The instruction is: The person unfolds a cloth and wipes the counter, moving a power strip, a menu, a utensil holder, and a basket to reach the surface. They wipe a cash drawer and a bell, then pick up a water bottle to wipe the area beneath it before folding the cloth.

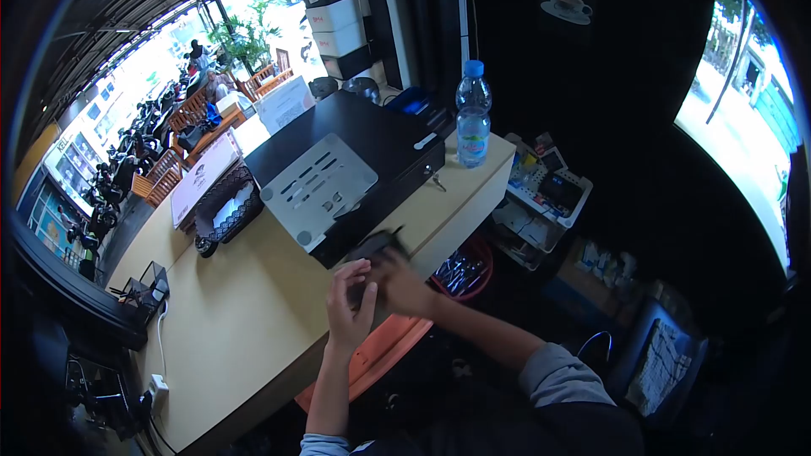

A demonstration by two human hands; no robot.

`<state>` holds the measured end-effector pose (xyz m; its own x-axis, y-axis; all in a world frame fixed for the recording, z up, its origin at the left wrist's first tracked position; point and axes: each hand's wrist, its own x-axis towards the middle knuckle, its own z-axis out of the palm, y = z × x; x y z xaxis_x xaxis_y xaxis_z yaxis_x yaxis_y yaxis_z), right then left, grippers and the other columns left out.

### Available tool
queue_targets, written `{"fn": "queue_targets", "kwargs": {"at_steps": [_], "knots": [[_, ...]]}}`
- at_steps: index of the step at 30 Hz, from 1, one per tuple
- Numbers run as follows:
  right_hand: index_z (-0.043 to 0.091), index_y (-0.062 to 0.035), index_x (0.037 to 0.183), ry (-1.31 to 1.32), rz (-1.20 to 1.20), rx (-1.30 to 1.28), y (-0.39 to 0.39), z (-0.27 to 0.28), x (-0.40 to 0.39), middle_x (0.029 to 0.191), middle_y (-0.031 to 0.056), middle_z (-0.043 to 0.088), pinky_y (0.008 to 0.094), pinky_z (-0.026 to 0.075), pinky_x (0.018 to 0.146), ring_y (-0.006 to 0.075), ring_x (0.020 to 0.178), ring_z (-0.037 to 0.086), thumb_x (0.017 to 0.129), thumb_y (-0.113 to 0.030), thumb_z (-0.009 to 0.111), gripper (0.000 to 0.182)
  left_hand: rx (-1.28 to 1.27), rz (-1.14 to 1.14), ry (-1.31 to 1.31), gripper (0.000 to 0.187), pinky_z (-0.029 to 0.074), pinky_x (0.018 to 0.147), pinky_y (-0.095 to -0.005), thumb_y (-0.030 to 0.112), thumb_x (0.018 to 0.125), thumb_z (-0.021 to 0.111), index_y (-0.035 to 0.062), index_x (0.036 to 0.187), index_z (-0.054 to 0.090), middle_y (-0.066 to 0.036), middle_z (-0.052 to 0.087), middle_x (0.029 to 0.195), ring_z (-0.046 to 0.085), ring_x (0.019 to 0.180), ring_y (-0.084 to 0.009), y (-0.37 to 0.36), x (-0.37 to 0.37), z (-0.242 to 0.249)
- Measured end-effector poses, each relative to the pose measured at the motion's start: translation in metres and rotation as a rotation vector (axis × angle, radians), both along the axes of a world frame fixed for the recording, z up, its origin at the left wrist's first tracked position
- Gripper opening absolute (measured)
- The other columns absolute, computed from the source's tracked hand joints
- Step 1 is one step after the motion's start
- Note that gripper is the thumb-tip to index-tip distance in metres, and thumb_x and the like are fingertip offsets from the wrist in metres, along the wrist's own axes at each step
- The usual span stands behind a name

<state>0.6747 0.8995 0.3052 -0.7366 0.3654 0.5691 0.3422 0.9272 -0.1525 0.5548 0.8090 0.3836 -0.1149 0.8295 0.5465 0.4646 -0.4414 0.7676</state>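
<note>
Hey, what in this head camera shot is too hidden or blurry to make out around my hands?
- Dark object at the hands: motion-blurred, half covered by the right hand; what it is stays unclear.
- Left hand: whether it grips or only touches the object cannot be told.
- Contents of the red tub: too small, partly behind the counter edge.

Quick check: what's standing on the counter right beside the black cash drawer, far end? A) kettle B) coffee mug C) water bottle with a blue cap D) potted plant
C: a water bottle with a blue cap stands upright on the counter, next to the cash drawer.
</note>
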Motion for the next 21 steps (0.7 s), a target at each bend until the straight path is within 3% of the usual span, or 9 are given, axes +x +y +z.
{"fn": "queue_targets", "kwargs": {"at_steps": [3, 6, 9, 11, 13, 14, 16, 19, 21], "knots": [[0.066, -0.0058, 0.102, 0.074, 0.014, -0.025, 0.022, 0.014, 0.023, 0.122, 0.0083, 0.058, 0.0504, 0.027, 0.106, 0.0257, 0.122, 0.047, 0.073, -0.026, 0.064, 0.036, 0.007, -0.056, 0.018, 0.033, 0.046, 0.089, -0.0306, 0.002, 0.087, 0.057, -0.001, 0.119, 0.049, -0.012, 0.056, 0.114, 0.057, 0.105, -0.019, 0.025, 0.023, 0.018], [0.063, -0.008, 0.108, 0.147, -0.12, -0.091, 0.059, 0.021, 0.068, 0.123, 0.0067, 0.058, 0.0498, 0.028, 0.106, 0.0254, 0.123, 0.046, 0.079, -0.026, 0.062, 0.034, 0.057, -0.165, 0.043, 0.038, 0.046, 0.088, -0.0306, 0.002, 0.086, 0.058, -0.0013, 0.123, 0.047, -0.013, 0.055, 0.116, 0.057, 0.105, -0.02, 0.07, 0.043, 0.032], [0.059, -0.0089, 0.112, 0.143, -0.244, -0.123, 0.06, 0.02, 0.074, 0.121, 0.0079, 0.058, 0.0516, 0.027, 0.106, 0.0263, 0.123, 0.046, 0.085, -0.026, 0.058, 0.032, 0.07, -0.236, -0.137, 0.039, 0.047, 0.086, -0.0321, 0.007, 0.085, 0.061, -0.001, 0.121, 0.047, -0.014, 0.055, 0.116, 0.056, 0.107, -0.0223, 0.128, 0.075, 0.048], [0.059, -0.0072, 0.111, 0.08, -0.258, -0.124, 0.055, 0.018, 0.071, 0.12, 0.0087, 0.058, 0.0524, 0.027, 0.106, 0.0259, 0.122, 0.046, 0.085, -0.024, 0.057, 0.031, 0.038, -0.256, -0.226, 0.047, 0.045, 0.09, -0.0337, 0.01, 0.084, 0.064, -0.0001, 0.125, 0.044, -0.014, 0.051, 0.122, 0.052, 0.112, -0.0231, 0.168, 0.092, 0.045], [0.059, -0.0063, 0.109, 0.099, -0.235, -0.084, 0.064, 0.012, 0.076, 0.118, 0.0098, 0.058, 0.0518, 0.027, 0.106, 0.0261, 0.121, 0.047, 0.085, -0.023, 0.057, 0.029, 0.059, -0.15, -0.243, 0.07, 0.04, 0.097, -0.0373, 0.019, 0.079, 0.073, -0.0007, 0.133, 0.034, -0.018, 0.044, 0.13, 0.047, 0.119, -0.0274, 0.203, 0.116, 0.05], [0.059, -0.0062, 0.109, 0.094, -0.207, -0.051, 0.066, 0.014, 0.078, 0.117, 0.0101, 0.058, 0.0512, 0.027, 0.106, 0.0265, 0.12, 0.047, 0.084, -0.022, 0.057, 0.03, 0.069, -0.152, -0.25, 0.07, 0.04, 0.097, -0.0373, 0.019, 0.079, 0.073, -0.0007, 0.133, 0.034, -0.018, 0.044, 0.13, 0.047, 0.119, -0.0274, 0.218, 0.128, 0.051], [0.059, -0.0063, 0.11, 0.122, -0.161, -0.043, 0.07, 0.01, 0.082, 0.115, 0.0102, 0.059, 0.0497, 0.028, 0.106, 0.0272, 0.118, 0.048, 0.082, -0.021, 0.056, 0.032, 0.109, -0.034, -0.148, 0.094, 0.035, 0.102, -0.0419, 0.029, 0.07, 0.081, -0.0026, 0.138, 0.023, -0.023, 0.035, 0.136, 0.04, 0.125, -0.0331, 0.243, 0.145, 0.04], [0.059, -0.0064, 0.111, 0.121, -0.127, -0.01, 0.083, 0.009, 0.1, 0.114, 0.0099, 0.059, 0.0495, 0.028, 0.106, 0.0273, 0.118, 0.048, 0.082, -0.021, 0.057, 0.032, 0.192, 0.056, -0.034, 0.108, 0.03, 0.105, -0.0446, 0.033, 0.064, 0.085, -0.0045, 0.14, 0.018, -0.027, 0.03, 0.138, 0.036, 0.127, -0.0369, 0.276, 0.168, 0.038], [0.059, -0.0072, 0.111, 0.126, -0.128, 0.002, 0.098, 0.007, 0.116, 0.114, 0.0096, 0.059, 0.0497, 0.028, 0.106, 0.0261, 0.119, 0.048, 0.084, -0.022, 0.057, 0.032, 0.16, 0.026, -0.137, 0.105, 0.034, 0.104, -0.0441, 0.031, 0.062, 0.085, -0.0036, 0.138, 0.022, -0.026, 0.036, 0.135, 0.04, 0.125, -0.0361, 0.294, 0.181, 0.037]]}}
